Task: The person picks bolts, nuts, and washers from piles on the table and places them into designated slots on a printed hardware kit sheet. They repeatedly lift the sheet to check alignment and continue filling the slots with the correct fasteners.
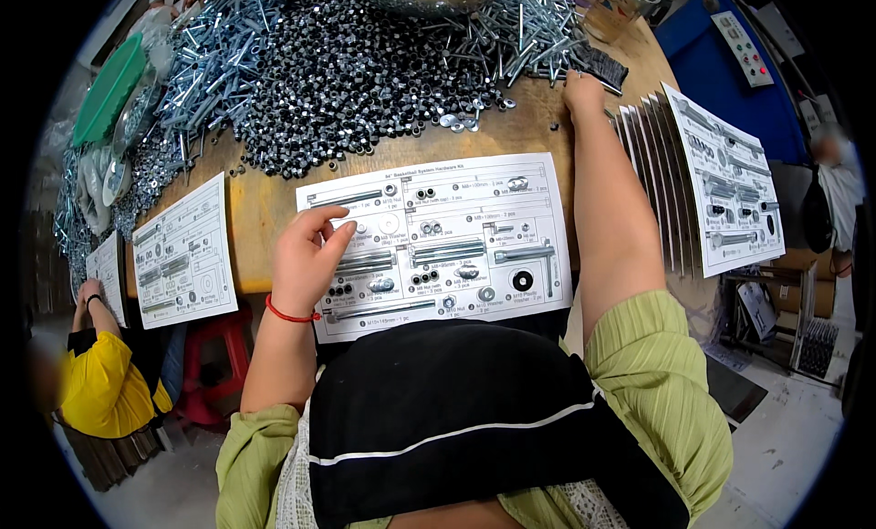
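Observation:
A white card (465,317) with rows of bolts, nuts and washers lies in front of me at the table's near edge. Whether these are all printed or some are real pieces, I cannot tell. My left hand (315,255), with a red cord at the wrist, hovers over the card's left side. Its fingers are bent, thumb and forefinger apart, and no piece shows between them. Stretched to the far right, my right hand (584,93) has its fingers curled down beside long silver bolts (525,41) and a bundle of dark bolts (600,68). Its fingertips are partly hidden.
A large heap of nuts (328,73) spreads across the table (401,150). Bolts (214,50) and a green tray (109,89) are at far left. Upright cards (730,182) stand at right; another card (182,255) hangs over the left edge, near a person in yellow (109,383).

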Demonstrator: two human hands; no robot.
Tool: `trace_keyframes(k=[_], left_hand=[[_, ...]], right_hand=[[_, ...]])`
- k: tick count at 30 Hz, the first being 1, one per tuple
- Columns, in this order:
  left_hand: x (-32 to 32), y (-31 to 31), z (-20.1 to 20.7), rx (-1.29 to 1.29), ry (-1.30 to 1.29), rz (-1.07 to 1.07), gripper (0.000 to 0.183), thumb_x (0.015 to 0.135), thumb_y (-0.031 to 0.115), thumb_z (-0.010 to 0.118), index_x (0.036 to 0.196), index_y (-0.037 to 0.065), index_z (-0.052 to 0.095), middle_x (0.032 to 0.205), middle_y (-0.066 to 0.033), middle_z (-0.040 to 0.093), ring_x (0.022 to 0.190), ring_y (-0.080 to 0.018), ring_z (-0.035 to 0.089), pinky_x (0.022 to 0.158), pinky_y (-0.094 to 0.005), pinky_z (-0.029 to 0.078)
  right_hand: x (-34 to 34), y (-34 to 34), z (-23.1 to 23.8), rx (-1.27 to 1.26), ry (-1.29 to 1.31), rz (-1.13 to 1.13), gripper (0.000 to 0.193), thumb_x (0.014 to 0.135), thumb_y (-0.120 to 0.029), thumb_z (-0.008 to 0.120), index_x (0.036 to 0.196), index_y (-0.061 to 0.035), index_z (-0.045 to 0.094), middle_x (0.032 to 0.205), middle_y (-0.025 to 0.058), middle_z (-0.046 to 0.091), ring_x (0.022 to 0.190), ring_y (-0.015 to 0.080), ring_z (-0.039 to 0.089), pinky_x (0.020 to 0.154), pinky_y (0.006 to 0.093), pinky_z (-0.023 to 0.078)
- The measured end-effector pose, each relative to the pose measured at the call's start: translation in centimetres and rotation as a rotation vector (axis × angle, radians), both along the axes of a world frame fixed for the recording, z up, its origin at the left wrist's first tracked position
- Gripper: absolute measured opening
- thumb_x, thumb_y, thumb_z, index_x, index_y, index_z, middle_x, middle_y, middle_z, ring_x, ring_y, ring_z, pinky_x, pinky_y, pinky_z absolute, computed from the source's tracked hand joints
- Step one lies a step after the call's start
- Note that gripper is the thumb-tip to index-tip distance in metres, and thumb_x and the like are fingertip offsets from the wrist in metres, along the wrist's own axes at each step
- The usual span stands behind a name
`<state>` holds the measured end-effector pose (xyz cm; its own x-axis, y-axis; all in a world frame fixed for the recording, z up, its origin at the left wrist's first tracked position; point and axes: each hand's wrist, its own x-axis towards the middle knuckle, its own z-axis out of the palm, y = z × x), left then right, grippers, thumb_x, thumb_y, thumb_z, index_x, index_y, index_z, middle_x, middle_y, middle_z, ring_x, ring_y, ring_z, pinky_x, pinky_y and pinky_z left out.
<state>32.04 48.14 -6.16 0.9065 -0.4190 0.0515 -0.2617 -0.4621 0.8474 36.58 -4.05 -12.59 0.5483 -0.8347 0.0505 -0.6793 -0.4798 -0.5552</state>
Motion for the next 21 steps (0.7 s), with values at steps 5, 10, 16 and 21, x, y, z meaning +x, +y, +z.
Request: trace_keyframes(k=[5, 10, 16, 21], left_hand=[[0.5, -1.0, 0.4, -0.007, -0.080, -0.048, 0.022, 0.082, 0.015, 0.075, 0.101, 0.004, 0.071, 0.073, -0.0024, 0.056, 0.062, -0.0113, 0.050, 0.057, -0.0269, 0.041], [1.5, -3.5, 1.7, 0.051, -0.264, -0.127, 0.026, 0.081, 0.018, 0.075, 0.104, 0.007, 0.071, 0.088, -0.0077, 0.063, 0.080, -0.0225, 0.062, 0.071, -0.0330, 0.050], [4.0, -10.0, 1.5, 0.037, -0.621, -0.247, 0.026, 0.084, 0.019, 0.072, 0.107, 0.008, 0.069, 0.103, -0.0106, 0.066, 0.099, -0.0296, 0.062, 0.086, -0.0390, 0.050], [5.0, -11.7, -1.0, 0.401, -0.397, -0.445, 0.019, 0.089, 0.025, 0.065, 0.101, 0.012, 0.073, 0.091, -0.0057, 0.068, 0.087, -0.0265, 0.065, 0.075, -0.0384, 0.053]], right_hand=[[-1.5, 0.1, 1.8, 0.101, -0.377, -0.232, 0.042, 0.079, -0.032, 0.056, 0.093, 0.0043, 0.071, 0.101, 0.0287, 0.068, 0.095, 0.0433, 0.065, 0.085, 0.0467, 0.050], [-6.3, 10.8, 7.8, 0.203, -0.447, 0.303, 0.033, 0.089, -0.029, 0.061, 0.092, 0.0032, 0.067, 0.077, 0.0119, 0.068, 0.068, 0.0199, 0.059, 0.065, 0.0373, 0.046], [-9.2, 19.6, 10.2, 0.280, -0.048, 0.906, 0.024, 0.093, -0.024, 0.062, 0.095, -0.0012, 0.067, 0.078, 0.0015, 0.063, 0.073, 0.0116, 0.054, 0.065, 0.0287, 0.044], [-9.5, 20.1, 7.6, 0.202, 0.169, 0.939, 0.025, 0.091, -0.029, 0.063, 0.101, -0.0061, 0.069, 0.083, 0.0121, 0.068, 0.080, 0.0273, 0.064, 0.072, 0.0387, 0.049]])
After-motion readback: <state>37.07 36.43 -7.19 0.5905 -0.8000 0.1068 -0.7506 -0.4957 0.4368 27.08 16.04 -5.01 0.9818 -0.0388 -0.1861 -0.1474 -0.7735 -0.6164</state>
